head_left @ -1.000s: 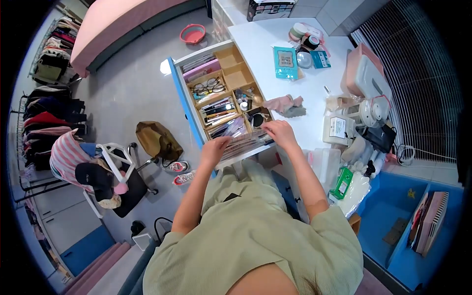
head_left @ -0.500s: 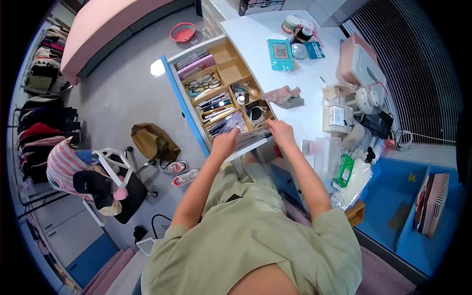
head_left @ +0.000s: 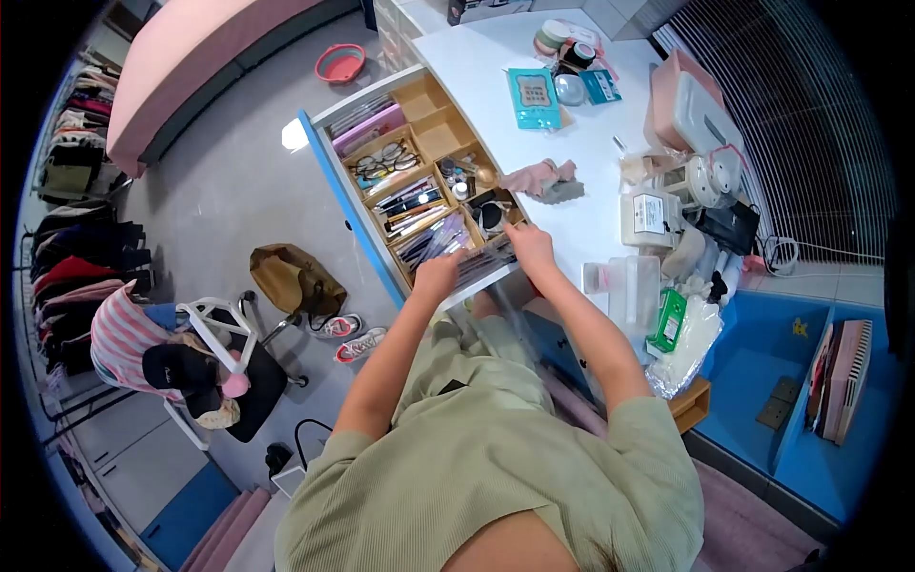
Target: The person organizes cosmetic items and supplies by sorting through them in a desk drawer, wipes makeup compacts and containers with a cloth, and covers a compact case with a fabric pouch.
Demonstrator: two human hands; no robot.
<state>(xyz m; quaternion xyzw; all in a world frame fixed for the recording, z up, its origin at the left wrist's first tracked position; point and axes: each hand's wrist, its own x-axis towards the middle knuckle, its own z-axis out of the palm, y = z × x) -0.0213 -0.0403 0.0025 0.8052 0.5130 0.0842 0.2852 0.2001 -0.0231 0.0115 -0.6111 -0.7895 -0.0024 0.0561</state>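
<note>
Clear container (head_left: 486, 261): long, narrow, see-through, streaked lengthwise; contents too small to tell. Was held at both ends, lay crosswise at near end of open drawer (head_left: 339, 184).

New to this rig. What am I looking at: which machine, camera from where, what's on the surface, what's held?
No machine: these are a person's bare hands. Every picture comes from one camera on their head, looking forward and down, hence the shirt at the bottom.

The open drawer has compartments with glasses and slim sticks, among other things. On the white desk lie a teal packet, a crumpled cloth and a green box.

The left hand and right hand seem to hold something clear at the drawer's near end; I can't tell what.
</note>
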